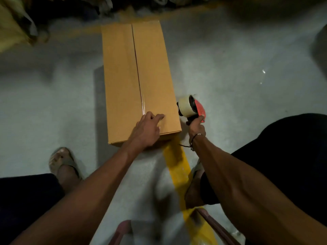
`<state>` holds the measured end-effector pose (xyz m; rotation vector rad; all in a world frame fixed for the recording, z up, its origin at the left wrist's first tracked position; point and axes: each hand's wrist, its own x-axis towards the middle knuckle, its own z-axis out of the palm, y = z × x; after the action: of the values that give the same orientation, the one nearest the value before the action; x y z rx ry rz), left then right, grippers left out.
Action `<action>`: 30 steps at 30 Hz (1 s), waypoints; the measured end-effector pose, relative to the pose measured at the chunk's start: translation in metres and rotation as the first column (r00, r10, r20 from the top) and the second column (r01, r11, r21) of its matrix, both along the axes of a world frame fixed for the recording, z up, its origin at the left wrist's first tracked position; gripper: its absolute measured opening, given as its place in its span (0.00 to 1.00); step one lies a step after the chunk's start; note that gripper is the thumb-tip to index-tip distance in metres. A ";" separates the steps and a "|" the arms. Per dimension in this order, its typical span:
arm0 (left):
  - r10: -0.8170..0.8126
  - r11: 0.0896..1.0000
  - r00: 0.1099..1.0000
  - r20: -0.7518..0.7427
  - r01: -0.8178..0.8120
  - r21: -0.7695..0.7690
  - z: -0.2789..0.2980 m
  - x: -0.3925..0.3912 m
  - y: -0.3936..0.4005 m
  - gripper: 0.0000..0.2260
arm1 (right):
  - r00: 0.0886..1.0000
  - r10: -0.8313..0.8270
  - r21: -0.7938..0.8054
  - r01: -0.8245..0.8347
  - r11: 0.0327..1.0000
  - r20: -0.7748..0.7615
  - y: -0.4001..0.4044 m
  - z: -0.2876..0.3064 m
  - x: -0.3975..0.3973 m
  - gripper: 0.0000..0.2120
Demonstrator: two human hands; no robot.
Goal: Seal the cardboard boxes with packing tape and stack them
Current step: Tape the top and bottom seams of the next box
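A long brown cardboard box (123, 76) lies on the grey floor, its two top flaps closed along a centre seam. A short shiny strip of clear tape (143, 105) covers the near end of the seam. My left hand (147, 130) rests on the box's near end, fingers bent, fingertips pressing the top beside the tape. My right hand (197, 127) grips the handle of a red tape dispenser (192, 107) holding a clear tape roll, held just off the box's near right corner.
A yellow painted line (177, 167) runs along the floor under the box toward me. My sandalled feet (62, 162) flank the near end. Dark clutter and yellowish sheeting (12, 27) sit at the far left. A pink-framed object (212, 225) lies at the bottom edge.
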<state>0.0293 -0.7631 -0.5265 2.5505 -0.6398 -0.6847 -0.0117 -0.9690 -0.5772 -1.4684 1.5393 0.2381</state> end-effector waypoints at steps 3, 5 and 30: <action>0.022 0.998 0.998 -0.066 -0.018 0.057 0.032 0.012 0.008 0.20 | 0.996 0.062 -0.097 -0.056 0.994 0.061 -0.007 0.048 -0.003 0.46; 0.068 0.994 0.998 -0.017 -0.066 0.084 0.065 0.017 0.017 0.17 | 0.982 0.142 -0.121 -0.127 0.984 0.127 -0.013 0.086 0.000 0.55; 0.083 0.142 0.226 -0.971 -0.967 -0.213 0.249 -0.099 0.088 0.10 | 0.509 0.483 0.103 -0.756 0.646 0.713 0.088 0.287 -0.085 0.41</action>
<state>-0.0693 -0.6747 -0.2772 0.9548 0.4927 -0.7678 -0.0969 -0.8806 -0.2903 -1.4981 0.2932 0.4181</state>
